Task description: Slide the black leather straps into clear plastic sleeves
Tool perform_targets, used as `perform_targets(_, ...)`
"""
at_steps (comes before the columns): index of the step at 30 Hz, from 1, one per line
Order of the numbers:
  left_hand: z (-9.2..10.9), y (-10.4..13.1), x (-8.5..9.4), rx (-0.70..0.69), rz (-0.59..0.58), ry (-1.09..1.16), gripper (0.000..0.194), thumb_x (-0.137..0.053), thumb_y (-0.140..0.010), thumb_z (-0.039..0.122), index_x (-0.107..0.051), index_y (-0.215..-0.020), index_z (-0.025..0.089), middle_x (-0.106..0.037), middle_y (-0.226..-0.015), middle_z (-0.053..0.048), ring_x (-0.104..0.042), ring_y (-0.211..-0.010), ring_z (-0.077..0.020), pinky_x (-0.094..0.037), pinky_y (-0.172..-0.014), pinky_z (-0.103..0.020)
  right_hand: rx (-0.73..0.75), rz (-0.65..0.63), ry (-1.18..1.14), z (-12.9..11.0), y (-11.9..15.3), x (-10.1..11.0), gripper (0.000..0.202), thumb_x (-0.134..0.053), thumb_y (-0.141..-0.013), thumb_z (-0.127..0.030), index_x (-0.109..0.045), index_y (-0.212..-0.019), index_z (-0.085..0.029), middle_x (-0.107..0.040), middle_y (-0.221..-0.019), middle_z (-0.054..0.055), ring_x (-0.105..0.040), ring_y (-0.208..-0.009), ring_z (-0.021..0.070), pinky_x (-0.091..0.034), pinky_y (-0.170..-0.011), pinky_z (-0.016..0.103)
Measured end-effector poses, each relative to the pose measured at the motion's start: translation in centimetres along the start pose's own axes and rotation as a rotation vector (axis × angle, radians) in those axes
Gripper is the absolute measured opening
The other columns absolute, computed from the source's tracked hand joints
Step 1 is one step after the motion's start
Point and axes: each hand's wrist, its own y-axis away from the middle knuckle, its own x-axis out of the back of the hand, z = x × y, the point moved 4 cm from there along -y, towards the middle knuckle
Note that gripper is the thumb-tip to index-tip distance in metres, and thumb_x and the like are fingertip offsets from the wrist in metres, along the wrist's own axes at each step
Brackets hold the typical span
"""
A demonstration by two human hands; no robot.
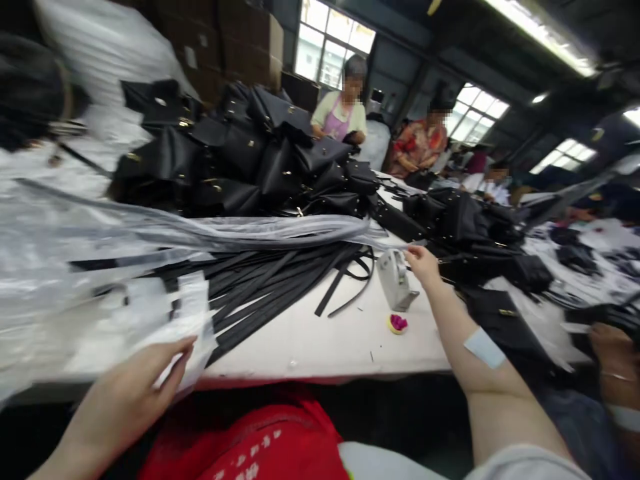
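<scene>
Left hand [133, 381] pinches white sheets [194, 303] by the surface's [320, 350] near edge — probably light, floppy, slippery, so grab a corner. Right hand [425, 267] is beside the grey gadget [393, 283] — can't tell its grip.

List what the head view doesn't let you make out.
All in the head view:
Right hand: anything it pinches is too small to tell.
Left hand: covers part of the white sheets; its grip is unclear.
Red apron: lettering blurred, cut by the bottom edge.
Black bags: front ones hide those behind.
Co-worker's arm: cut off by the right edge.
</scene>
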Motion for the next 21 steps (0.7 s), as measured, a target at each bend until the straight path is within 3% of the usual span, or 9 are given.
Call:
perform_targets(3, 2.6, 0.8, -5.7, 0.037, -0.090, 0.222, 0.032, -0.044, -0.087, 0.050, -0.061, -0.107, 0.032, -0.075, -0.104, -0.002, -0.072, -0.086, -0.0261, -0.055, -0.084, -0.038, 0.026, -0.059, 0.148, 1.8, 2.6, 0.4, 0.023, -0.062, -0.075, -0.035, -0.069, -0.078, -0.013, -0.071, -0.077, 0.010, -0.062, -0.071, 0.0191, -0.048, -0.072, 0.031)
perform_targets(6, 6.0, 0.1, -8.5, 0.067, -0.266, 0.329, 0.038, -0.044, -0.086, 0.048, -0.066, -0.108, 0.026, -0.076, -0.103, -0.005, -0.072, -0.088, -0.0266, -0.056, -0.081, -0.034, 0.081, -0.132, 0.219, 2.5, 6.1, 0.4, 0.028, -0.056, -0.080, -0.039, -0.069, -0.071, -0.016, -0.069, -0.071, 0.008, -0.061, -0.067, 0.0192, -0.046, -0.069, 0.031)
perform_targets(9, 7.7, -0.8, -9.4, 0.109, -0.407, 0.358, 0.040, -0.042, -0.087, 0.045, -0.064, -0.114, 0.026, -0.077, -0.098, -0.002, -0.072, -0.089, -0.0254, -0.055, -0.078, -0.032, 0.146, -0.163, 0.247, 2.8, 10.7, 0.3, 0.029, -0.053, -0.084, -0.039, -0.070, -0.078, -0.016, -0.070, -0.085, 0.009, -0.062, -0.080, 0.0213, -0.047, -0.079, 0.032)
perform_targets(14, 6.7, -2.1, -10.5, 0.229, -0.523, 0.371, 0.040, -0.040, -0.089, 0.049, -0.064, -0.110, 0.025, -0.074, -0.078, 0.000, -0.071, -0.074, -0.0217, -0.051, -0.069, -0.029, 0.264, -0.114, 0.435, 4.6, 17.7, -0.7, 0.036, -0.053, -0.086, -0.038, -0.067, -0.110, -0.014, -0.063, -0.118, 0.016, -0.056, -0.110, 0.0286, -0.043, -0.098, 0.041)
perform_targets(17, 6.5, -2.5, -10.4, 0.280, -0.523, 0.407, 0.036, -0.043, -0.089, 0.048, -0.066, -0.106, 0.024, -0.071, -0.073, 0.001, -0.068, -0.071, -0.0202, -0.048, -0.067, -0.027, 0.337, -0.104, 0.588, 6.0, 20.3, -1.7, 0.041, -0.052, -0.088, -0.039, -0.063, -0.117, -0.013, -0.058, -0.126, 0.019, -0.052, -0.116, 0.0309, -0.043, -0.100, 0.045)
perform_targets(21, 7.4, -1.6, -8.5, 0.306, -0.468, 0.514, 0.034, -0.046, -0.089, 0.041, -0.068, -0.104, 0.020, -0.071, -0.078, -0.003, -0.065, -0.071, -0.0195, -0.045, -0.065, -0.027, 0.421, -0.055, 0.651, 7.3, 21.4, -2.0, 0.040, -0.047, -0.089, -0.042, -0.067, -0.108, -0.012, -0.058, -0.122, 0.021, -0.052, -0.114, 0.0335, -0.044, -0.099, 0.048)
